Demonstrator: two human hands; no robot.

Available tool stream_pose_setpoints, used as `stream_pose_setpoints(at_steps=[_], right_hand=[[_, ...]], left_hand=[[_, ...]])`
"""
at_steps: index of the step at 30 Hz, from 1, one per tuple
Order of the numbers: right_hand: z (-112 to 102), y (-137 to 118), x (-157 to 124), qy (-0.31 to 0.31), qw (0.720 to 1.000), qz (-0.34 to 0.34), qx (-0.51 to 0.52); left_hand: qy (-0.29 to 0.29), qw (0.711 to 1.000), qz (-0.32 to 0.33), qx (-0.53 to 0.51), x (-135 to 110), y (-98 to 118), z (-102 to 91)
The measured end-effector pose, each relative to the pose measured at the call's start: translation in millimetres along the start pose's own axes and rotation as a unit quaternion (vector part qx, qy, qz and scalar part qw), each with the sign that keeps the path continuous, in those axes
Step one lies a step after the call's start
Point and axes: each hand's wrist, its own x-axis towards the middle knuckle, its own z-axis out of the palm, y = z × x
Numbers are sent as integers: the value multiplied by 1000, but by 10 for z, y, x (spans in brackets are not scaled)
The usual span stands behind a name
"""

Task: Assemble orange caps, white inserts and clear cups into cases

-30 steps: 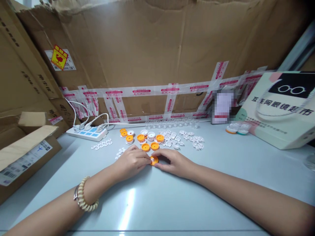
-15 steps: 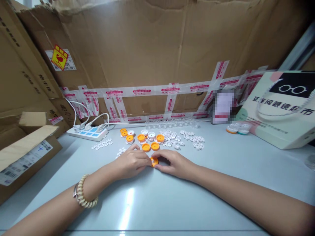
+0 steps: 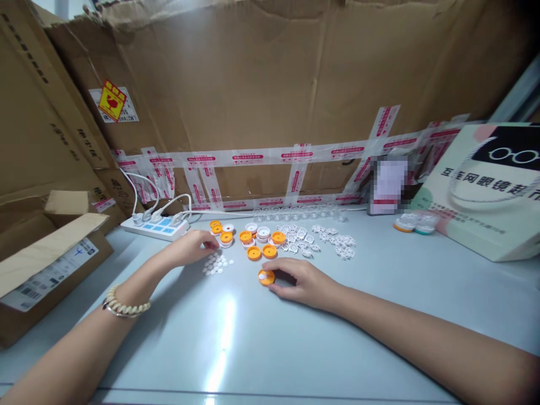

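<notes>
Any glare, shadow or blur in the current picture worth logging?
Head view: a bright glare streak crosses the table, nearer the camera than the small white discs; head view: a soft shadow falls beside the left forearm; head view: pixelation covers the phone-like object; head view: the lacy white parts look soft, while the right hand and orange cup keep readable outlines.

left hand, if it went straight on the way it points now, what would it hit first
Probably the round orange plastic dish stacked on a round white one, just beyond the left hand; depth is unclear, so it might pass in front of them.
</notes>
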Motion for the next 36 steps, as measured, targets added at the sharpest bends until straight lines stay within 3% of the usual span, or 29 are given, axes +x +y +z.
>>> stream_pose_setpoints(at_steps=[5,12,17,19,22,24,26,30,36], right_hand=[[-14,2,-5,7,1000,-14,3],[-29,-19,4,16,1000,-13,2],[-45,-3,-7,57,998,2,18],[-59,-5,-12,89,996,13,19],[-79,-58,-14,147,989,18,21],[-81,-127,-13,169,985,8,29],[-72,-206,-11,175,984,-9,43],[-48,-344,-11,189,979,-40,67],[-63,-347,-24,192,978,-19,81]], left_hand=[[-37,999,1,-34,1,-42,65],[-35,999,-1,-14,9,18,69],[-27,999,5,37,1,48,27],[-7,998,4,56,-6,108,24],[86,995,47,15,-41,349,70],[184,974,107,-75,-84,597,144],[246,947,156,-137,-130,848,240],[276,929,181,-169,-190,1146,414],[290,918,171,-209,-194,1149,460]])
